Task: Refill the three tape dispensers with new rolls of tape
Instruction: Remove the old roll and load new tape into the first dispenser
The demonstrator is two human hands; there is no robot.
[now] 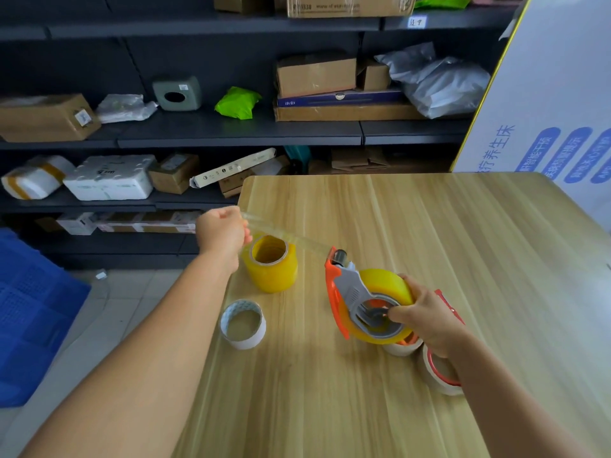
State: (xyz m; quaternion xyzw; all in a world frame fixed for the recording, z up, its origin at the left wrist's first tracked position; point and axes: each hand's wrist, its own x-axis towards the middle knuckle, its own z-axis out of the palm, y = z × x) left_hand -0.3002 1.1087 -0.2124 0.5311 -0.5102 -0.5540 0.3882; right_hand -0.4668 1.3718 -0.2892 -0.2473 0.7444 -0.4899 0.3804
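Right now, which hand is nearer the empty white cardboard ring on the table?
Left. The left hand is up and behind the cardboard ring, pinching a pulled strip of tape. The right hand is farther off to its right, gripping the dispenser.

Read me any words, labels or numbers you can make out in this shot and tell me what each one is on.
"KB161", seen upside down: on the dark blue flat box on the middle shelf.
"养生床": large blue characters on the white board leaning at the right; its blue pill captions are too blurred.
Print on the wrapped carton on the top shelf: too blurred.
Handwritten shelf tag: unreadable.
Parcel labels: too small.
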